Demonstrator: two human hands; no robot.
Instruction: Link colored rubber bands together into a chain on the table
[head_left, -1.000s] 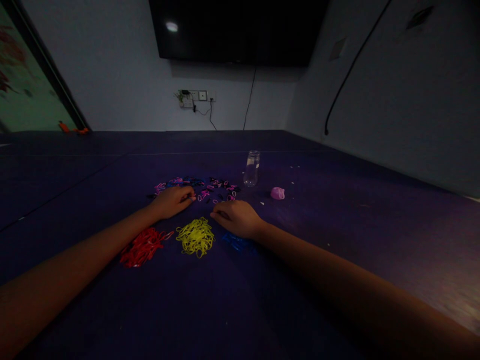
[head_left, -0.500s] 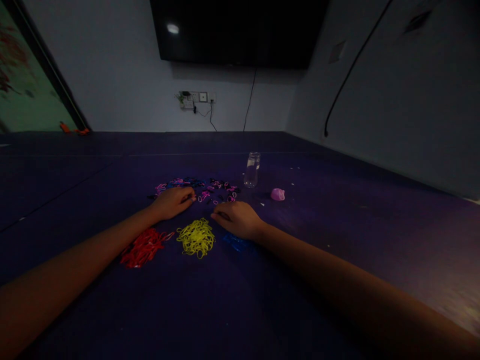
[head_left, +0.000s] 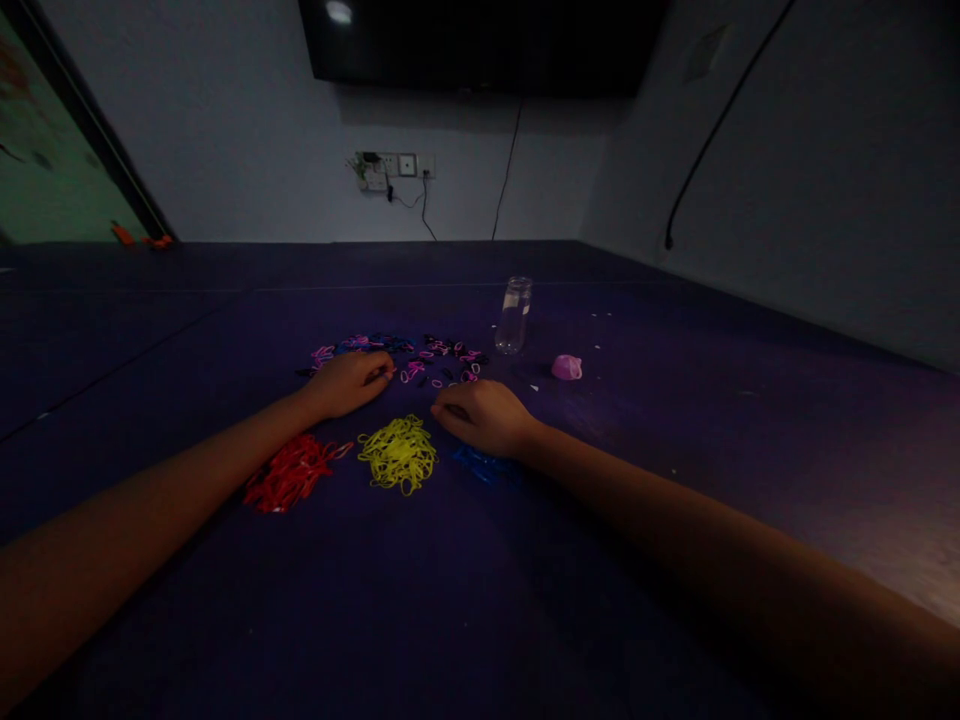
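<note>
My left hand (head_left: 351, 383) rests at the near edge of a scattered pile of pink, black and blue rubber bands (head_left: 414, 371), its fingers curled together. My right hand (head_left: 487, 414) lies at the pile's near right side, also closed, thumb and fingertips drawn in. Anything between the fingers of either hand is too small and dark to make out. Nearer to me are a heap of red rubber bands (head_left: 291, 474) beside my left forearm and a heap of yellow rubber bands (head_left: 399, 455) between my wrists. Blue rubber bands (head_left: 484, 464) lie partly hidden under my right wrist.
A clear jar (head_left: 514, 318) stands upright on the purple surface (head_left: 360, 600) beyond my right hand. To its right lies a small pink object (head_left: 567, 367). White scraps (head_left: 534, 387) are scattered nearby. A wall with sockets (head_left: 397, 165) and a dark screen (head_left: 480, 45) is behind.
The head view has tilted down slightly, so everything sits higher and a little further right in the picture. Both hands keep nearly the same place and curled shape over the surface.
</note>
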